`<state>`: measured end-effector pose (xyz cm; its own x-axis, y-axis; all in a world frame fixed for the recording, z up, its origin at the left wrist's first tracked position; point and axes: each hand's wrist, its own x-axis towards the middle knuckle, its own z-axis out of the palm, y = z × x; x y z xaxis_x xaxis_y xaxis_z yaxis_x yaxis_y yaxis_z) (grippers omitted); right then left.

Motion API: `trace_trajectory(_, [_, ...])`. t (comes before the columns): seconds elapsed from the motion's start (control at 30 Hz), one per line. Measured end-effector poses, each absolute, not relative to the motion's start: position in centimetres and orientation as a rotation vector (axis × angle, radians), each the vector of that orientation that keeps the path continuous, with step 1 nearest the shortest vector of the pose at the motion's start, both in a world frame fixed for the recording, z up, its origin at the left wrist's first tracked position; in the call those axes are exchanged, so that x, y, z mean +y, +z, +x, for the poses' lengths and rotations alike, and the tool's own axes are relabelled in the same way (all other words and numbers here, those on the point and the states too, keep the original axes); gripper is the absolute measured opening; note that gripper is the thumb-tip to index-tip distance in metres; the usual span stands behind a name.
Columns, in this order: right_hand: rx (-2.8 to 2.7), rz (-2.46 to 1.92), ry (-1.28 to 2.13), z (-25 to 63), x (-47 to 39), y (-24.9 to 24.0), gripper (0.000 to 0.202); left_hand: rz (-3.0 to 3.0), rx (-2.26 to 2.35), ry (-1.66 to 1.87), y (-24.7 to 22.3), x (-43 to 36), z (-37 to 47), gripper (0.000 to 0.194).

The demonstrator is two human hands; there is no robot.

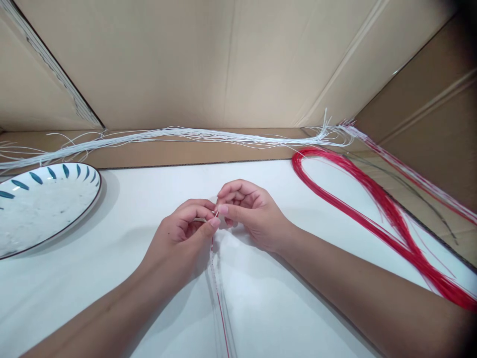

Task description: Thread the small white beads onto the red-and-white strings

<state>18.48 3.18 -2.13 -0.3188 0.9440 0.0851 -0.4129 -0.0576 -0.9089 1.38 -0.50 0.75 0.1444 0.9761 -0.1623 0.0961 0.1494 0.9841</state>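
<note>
Where the hands (188,226) (257,211) meet, they pinch red thread (221,308).

The surface (290,328) is brightly lit; soft shadows are cast beside the plate (78,171), which is flecked with glare, and the picture's right corners are darkened.

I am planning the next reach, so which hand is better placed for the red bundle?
Probably the right hand: the red bundle lies on that side, farther from the left hand. Both hands, however, are at the thin thread.
</note>
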Motion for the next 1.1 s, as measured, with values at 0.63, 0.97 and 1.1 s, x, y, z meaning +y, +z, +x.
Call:
trace_trajectory(0.63, [-1.961,-1.344,0.644,19.5,4.5,-2.5,0.013,1.179,1.296,0.942,0.4,-0.2,1.2,0.019])
trace_trajectory(0.97, [-1.411,-0.934,1.415,19.1,3.8,-1.9,0.014,1.185,1.260,1.021,0.2,-0.3,1.1,0.023])
trace_trajectory(1.1, [-1.249,-0.758,1.679,18.9,3.6,-2.1,0.022,1.144,1.211,1.055,0.2,-0.2,1.2,0.024])
